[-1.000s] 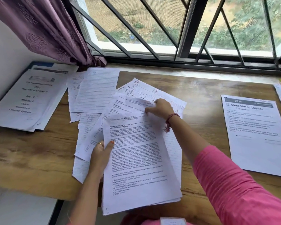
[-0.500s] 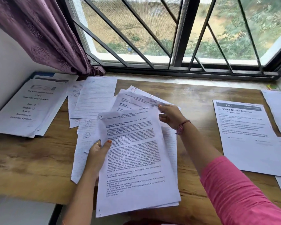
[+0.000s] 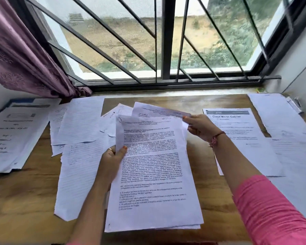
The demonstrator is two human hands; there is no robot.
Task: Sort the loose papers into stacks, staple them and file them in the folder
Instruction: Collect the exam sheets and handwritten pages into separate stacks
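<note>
The sorting has only just started, as far as I can tell. The left hand (image 3: 113,161) grips a bunch of printed pages (image 3: 154,174) by their left side, thumb on top, and lifts them up over the middle of the wooden table (image 3: 25,200), close to its near edge. The right hand (image 3: 200,127) pinches one more printed sheet (image 3: 159,110) by its edge, behind the top of the bunch. Lined sheets (image 3: 81,121) lie spread out under and to the left of the bunch, so they are not in a neat stack yet. A pile with a cover page (image 3: 16,135) sits at the table's left edge. More sheets, one with the title "Close Mirror Cabinet" (image 3: 233,128), lie at the right edge. I cannot pick out a stapler. Something blue, maybe the folder, peeks out at the far left corner, but I cannot be sure. Stapling and filing still look left to do.
</note>
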